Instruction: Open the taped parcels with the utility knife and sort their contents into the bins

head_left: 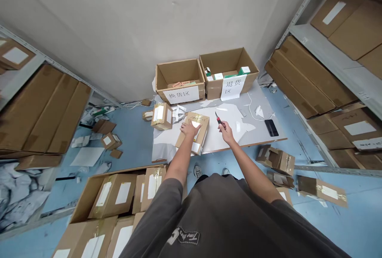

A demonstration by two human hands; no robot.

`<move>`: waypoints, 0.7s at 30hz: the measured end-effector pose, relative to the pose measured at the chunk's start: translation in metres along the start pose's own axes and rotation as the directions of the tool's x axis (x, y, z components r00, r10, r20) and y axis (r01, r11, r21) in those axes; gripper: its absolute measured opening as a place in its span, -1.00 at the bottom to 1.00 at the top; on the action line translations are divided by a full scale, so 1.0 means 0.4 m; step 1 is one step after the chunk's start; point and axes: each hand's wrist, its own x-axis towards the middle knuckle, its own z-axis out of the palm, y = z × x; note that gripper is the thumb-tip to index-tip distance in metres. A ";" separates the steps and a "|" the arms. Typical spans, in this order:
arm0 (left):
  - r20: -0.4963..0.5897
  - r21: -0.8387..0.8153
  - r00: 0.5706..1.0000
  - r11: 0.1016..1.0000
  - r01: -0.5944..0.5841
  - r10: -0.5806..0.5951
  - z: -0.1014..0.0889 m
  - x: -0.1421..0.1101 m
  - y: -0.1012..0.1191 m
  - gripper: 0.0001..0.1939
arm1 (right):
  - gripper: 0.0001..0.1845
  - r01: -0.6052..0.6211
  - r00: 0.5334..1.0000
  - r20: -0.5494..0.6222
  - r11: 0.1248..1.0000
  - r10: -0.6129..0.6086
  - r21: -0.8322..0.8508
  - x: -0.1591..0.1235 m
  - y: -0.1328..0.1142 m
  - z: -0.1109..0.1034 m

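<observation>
My left hand lies with spread fingers on top of a taped cardboard box with white labels. That box sits on the table near its front edge. My right hand is closed round a red and black utility knife, its blade pointing up and away from me. The knife is held to the right of the box, apart from it. A smaller taped carton stands left of the box, with crumpled white scraps between them.
Two open cartons with paper signs, a left bin and a right bin, stand at the table's back. A phone lies at right. Opened boxes litter the floor; a large carton of parcels stands at lower left. Shelves flank both sides.
</observation>
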 end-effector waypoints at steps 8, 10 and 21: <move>-0.111 0.158 0.787 0.792 -0.589 0.607 -0.010 0.008 -0.208 -0.18 | -0.32 -0.051 0.999 0.014 0.993 0.050 0.105 0.052 -0.006 -0.021; -0.020 0.206 0.646 0.635 -0.744 0.763 0.012 0.000 -0.260 -0.23 | -0.31 -0.118 0.993 0.040 0.981 0.113 0.157 0.058 -0.004 -0.014; 0.213 0.108 0.580 0.571 -0.813 0.786 0.050 -0.030 -0.227 0.20 | -0.33 -0.309 0.951 0.129 0.894 0.282 0.324 0.045 -0.041 0.021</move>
